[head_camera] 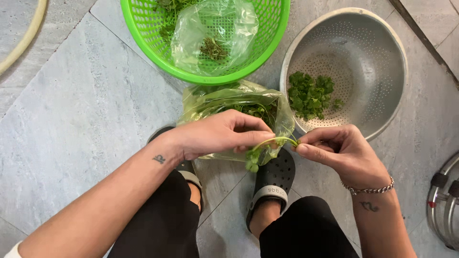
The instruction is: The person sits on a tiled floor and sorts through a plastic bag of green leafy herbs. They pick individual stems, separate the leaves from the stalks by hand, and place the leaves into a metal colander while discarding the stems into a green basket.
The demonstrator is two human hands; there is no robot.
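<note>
My left hand [220, 134] and my right hand [342, 150] pinch the two ends of a thin green herb stem [277, 140] between them. A small clump of leaves [252, 160] hangs from the stem under my left fingers. Just behind my left hand lies a clear plastic bag [229, 98] holding more green herbs. A metal colander [363, 62] with a pile of picked green leaves [311, 95] stands beyond my right hand.
A green plastic basket [267, 43] at the top holds herbs and another clear bag [215, 33]. My feet in dark clogs [273, 179] rest on the grey tiled floor [81, 119]. A metal frame [444, 200] stands at the right edge, and a pale hose [26, 36] curves at upper left.
</note>
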